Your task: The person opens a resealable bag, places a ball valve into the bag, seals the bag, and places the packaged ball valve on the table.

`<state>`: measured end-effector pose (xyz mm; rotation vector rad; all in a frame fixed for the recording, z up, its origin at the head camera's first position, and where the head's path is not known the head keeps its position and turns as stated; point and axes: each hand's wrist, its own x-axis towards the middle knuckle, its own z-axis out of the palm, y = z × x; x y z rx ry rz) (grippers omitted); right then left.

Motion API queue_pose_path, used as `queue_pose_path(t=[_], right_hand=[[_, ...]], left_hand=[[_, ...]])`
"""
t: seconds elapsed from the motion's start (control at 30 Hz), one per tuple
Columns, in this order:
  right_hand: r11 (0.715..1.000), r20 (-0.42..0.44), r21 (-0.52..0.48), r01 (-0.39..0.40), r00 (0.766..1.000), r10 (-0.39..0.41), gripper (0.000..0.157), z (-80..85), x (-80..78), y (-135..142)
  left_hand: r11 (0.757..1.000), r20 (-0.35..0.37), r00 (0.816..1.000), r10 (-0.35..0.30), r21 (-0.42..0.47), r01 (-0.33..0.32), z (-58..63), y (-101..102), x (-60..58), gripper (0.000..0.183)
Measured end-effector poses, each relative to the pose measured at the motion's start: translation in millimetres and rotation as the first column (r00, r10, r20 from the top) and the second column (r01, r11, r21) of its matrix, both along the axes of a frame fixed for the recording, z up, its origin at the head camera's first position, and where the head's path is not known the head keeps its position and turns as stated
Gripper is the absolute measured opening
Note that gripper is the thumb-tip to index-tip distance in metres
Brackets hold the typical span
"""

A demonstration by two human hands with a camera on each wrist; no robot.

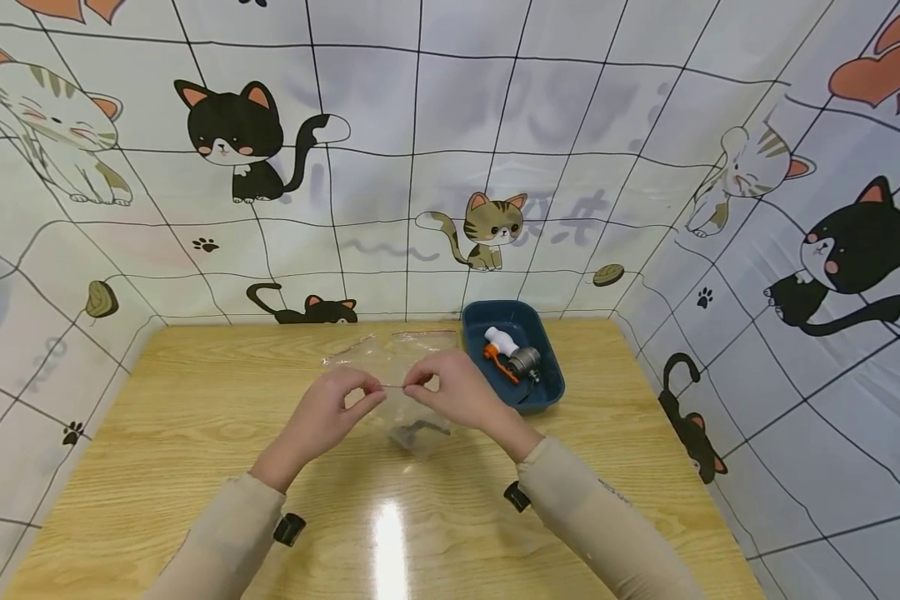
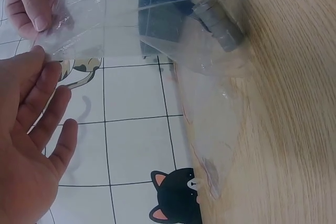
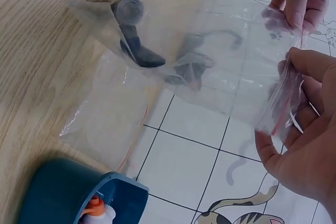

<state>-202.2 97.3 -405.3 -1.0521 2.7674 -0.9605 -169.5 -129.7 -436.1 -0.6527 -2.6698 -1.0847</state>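
A clear zip bag [image 3: 220, 35] with a reddish zip line hangs over the table between both hands. Its top edge is pinched by my left hand [image 1: 330, 412] at one end, thumb against fingertips. My right hand [image 1: 453, 387] pinches the same edge a short way off, with the bag's mouth bunched in its fingers in the right wrist view. Low in the bag sits a dark grey, bent pipe-like part [image 3: 134, 40] with a round end, blurred by the plastic. Another clear zip bag [image 3: 107, 114] lies flat on the table behind it.
Close by the right hand, a dark blue bin [image 1: 551, 367] stands at the back of the table. It holds a white part [image 1: 501, 341], an orange-handled piece [image 1: 499, 363] and a grey metal fitting [image 1: 525, 361]. Cat-print sheeting [image 1: 375, 192] walls the table's back and sides.
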Motion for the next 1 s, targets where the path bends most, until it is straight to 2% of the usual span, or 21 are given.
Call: queue_pose_path(t=[0.07,0.3,0.6,0.77,1.0], right_hand=[[1.000,0.005,0.003,-0.004,1.000,0.004,0.006,-0.4,0.3,-0.8],[0.994,-0.152,0.101,-0.041,0.987,0.056,0.012,-4.9,1.6,-10.6],[0.997,-0.173,0.077,-0.010,0.985,0.023,0.006,-6.3,4.1,-15.2],[0.998,-0.174,0.064,-0.014,0.984,0.025,0.004,-6.9,4.7,-14.8],[0.999,-0.127,0.054,0.000,0.992,0.007,0.007,-6.3,4.2,-12.4]], left_hand=[[1.000,-0.025,1.000,-0.006,0.001,0.006,-0.2,0.5,0.1,0.005],[0.999,-0.140,0.990,-0.014,-0.034,0.009,1.2,6.5,-1.2,0.005],[1.000,-0.233,0.972,-0.010,-0.021,0.006,-1.7,8.2,-2.9,0.004],[1.000,-0.240,0.971,-0.019,0.003,0.021,-1.9,8.2,-3.1,0.005],[1.000,-0.186,0.982,-0.011,-0.006,0.010,-2.2,7.4,-2.9,0.007]])
